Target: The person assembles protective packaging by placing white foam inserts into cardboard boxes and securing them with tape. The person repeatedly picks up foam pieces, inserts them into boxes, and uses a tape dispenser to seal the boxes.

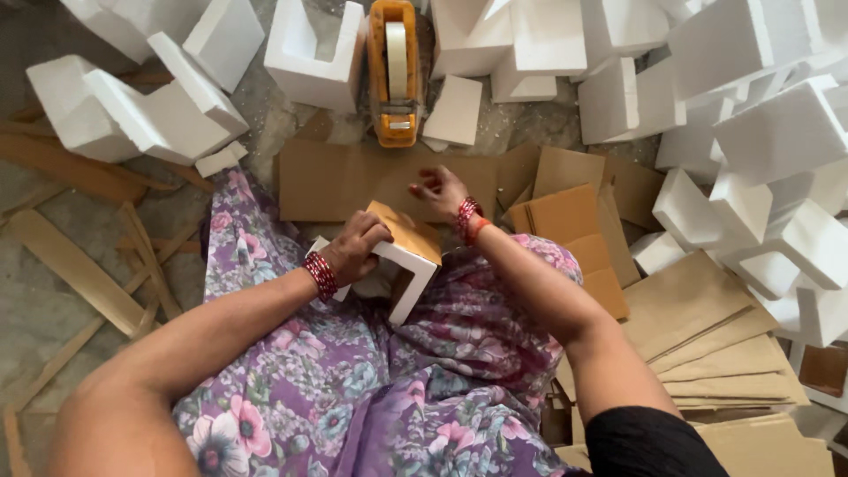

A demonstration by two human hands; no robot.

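My left hand (358, 249) gripped a white foam block (408, 274) on my lap, a brown cardboard piece (409, 231) lying on top of it. My right hand (442, 190) hovered just beyond, fingers loosely curled and holding nothing I could make out, near the orange tape dispenser (395, 75) on the floor among scattered foam pieces (760, 132)

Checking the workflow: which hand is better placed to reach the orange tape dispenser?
Probably the right hand: it is free and nearest the tape dispenser. The left hand holds the foam piece.
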